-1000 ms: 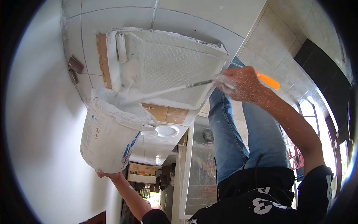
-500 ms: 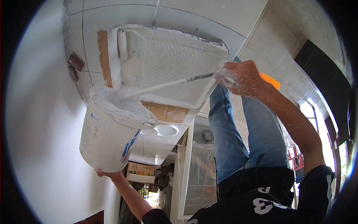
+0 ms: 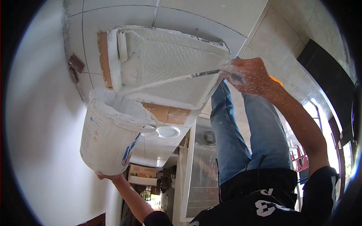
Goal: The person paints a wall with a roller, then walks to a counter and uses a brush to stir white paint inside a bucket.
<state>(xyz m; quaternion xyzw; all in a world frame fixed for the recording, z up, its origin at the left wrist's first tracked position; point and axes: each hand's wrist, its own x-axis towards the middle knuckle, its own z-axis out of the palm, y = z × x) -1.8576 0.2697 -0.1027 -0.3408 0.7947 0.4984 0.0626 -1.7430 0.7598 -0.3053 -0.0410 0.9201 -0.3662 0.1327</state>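
Note:
My left hand (image 3: 109,176) supports the base of a white bucket (image 3: 103,139), which is tilted and smeared with white paint round its rim. My right hand (image 3: 247,75), speckled with paint, is closed on the dark end of a long thin stick (image 3: 177,79). The stick's white-coated far end reaches into the bucket's mouth, and its tip is hidden there. Beyond the bucket lies a paint tray (image 3: 177,56) with a ridged slope, coated in white paint. A small paint-covered roller (image 3: 122,46) rests at the tray's left end.
Brown cardboard (image 3: 166,113) lies under the tray on a tiled surface (image 3: 113,17). Near the wall sits a dark red block (image 3: 76,63). Round white lids (image 3: 168,131) are right of the bucket. An orange object (image 3: 276,80) shows behind my right wrist. A printed carton (image 3: 142,171) stands lower down.
My right hand has shifted slightly up and right, and the stick has moved inside the bucket. White paint in the tray's left end now shows a rounded patch. My left hand has hardly moved.

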